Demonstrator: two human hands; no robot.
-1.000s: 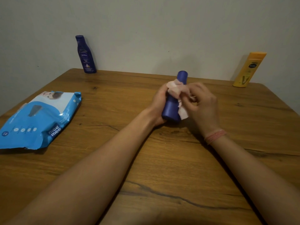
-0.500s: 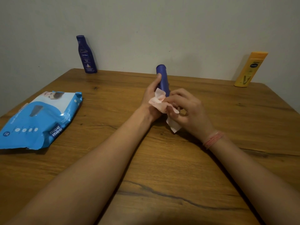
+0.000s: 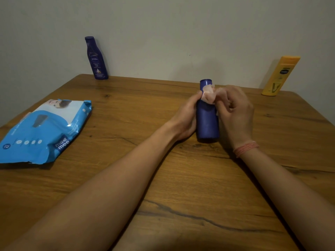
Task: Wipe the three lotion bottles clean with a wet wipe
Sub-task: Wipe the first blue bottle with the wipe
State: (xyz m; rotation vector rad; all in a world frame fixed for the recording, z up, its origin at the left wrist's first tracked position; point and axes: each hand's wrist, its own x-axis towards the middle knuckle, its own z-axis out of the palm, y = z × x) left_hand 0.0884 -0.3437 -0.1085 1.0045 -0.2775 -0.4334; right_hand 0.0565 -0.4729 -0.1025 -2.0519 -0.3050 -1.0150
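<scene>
From the head camera, the left hand [image 3: 186,117] grips a blue bottle [image 3: 207,122] from its left side, fingers curled round it, while the right hand [image 3: 235,115] pinches a pale wipe [image 3: 209,96] against the bottle's neck just below the cap; the bottle stands between the two hands with its base at the bench [image 3: 163,178]. Far to the left of the hands lies a blue wipes pack [image 3: 41,131], beyond it at the wall stands a Nivea bottle [image 3: 96,58], and a yellow bottle [image 3: 280,76] leans at the wall beyond and to the right of the right hand, well apart from both.
</scene>
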